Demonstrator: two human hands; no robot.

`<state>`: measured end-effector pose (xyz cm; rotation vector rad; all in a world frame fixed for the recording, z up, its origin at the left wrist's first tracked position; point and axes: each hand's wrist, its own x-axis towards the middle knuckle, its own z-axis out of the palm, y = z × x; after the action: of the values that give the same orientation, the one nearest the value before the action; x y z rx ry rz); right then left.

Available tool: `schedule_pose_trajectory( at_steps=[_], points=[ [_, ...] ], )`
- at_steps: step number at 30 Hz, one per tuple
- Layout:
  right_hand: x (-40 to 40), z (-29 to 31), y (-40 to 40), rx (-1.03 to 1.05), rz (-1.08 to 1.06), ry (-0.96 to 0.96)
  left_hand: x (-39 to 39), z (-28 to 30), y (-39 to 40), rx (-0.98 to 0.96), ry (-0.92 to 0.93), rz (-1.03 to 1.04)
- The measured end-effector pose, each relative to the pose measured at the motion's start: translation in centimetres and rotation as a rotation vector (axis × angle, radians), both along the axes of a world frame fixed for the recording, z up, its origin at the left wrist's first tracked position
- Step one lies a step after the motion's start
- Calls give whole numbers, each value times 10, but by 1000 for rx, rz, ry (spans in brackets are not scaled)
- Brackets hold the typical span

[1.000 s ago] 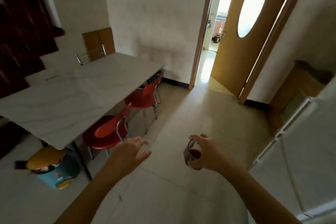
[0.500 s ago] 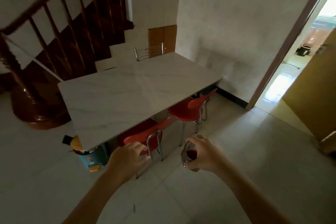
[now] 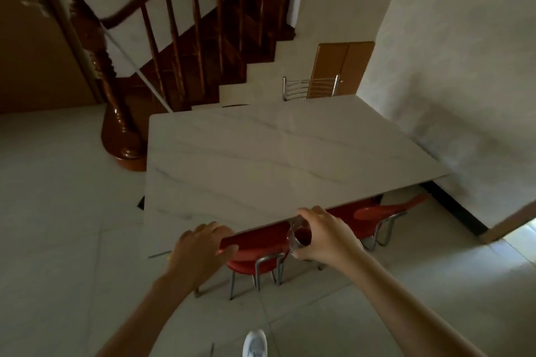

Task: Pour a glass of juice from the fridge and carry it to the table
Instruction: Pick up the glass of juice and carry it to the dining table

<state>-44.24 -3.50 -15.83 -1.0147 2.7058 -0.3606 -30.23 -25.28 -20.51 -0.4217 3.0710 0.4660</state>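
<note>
My right hand is wrapped around a small clear glass with dark red juice in it, held in the air just at the near edge of the white marble-look table. My left hand hovers beside it to the left, fingers loosely curled and holding nothing, over the back of a red chair. The glass is upright and half hidden by my fingers.
Two red chairs are tucked under the table's near side, the second one to the right. A metal chair back stands at the far end. A dark wooden staircase rises at the back left. My white shoe is on the tiled floor.
I have turned left and walked closer to the table; it now fills the middle of view. The glass in my right hand has reached the table's near edge. The doorway has slid out to the right.
</note>
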Motion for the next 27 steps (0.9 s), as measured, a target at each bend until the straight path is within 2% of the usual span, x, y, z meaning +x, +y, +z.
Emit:
schedule_pose_trajectory(
  at_steps=[11, 19, 27],
  points=[
    [-139, -45, -115, 52, 85, -24, -119, -38, -70, 74, 11, 128],
    [-192, -104, -179, 122, 187, -132, -146, -59, -102, 86, 14, 268],
    [-220, -144, -212, 189, 242, -189, -158, -82, -110, 114, -71, 355]
  ],
)
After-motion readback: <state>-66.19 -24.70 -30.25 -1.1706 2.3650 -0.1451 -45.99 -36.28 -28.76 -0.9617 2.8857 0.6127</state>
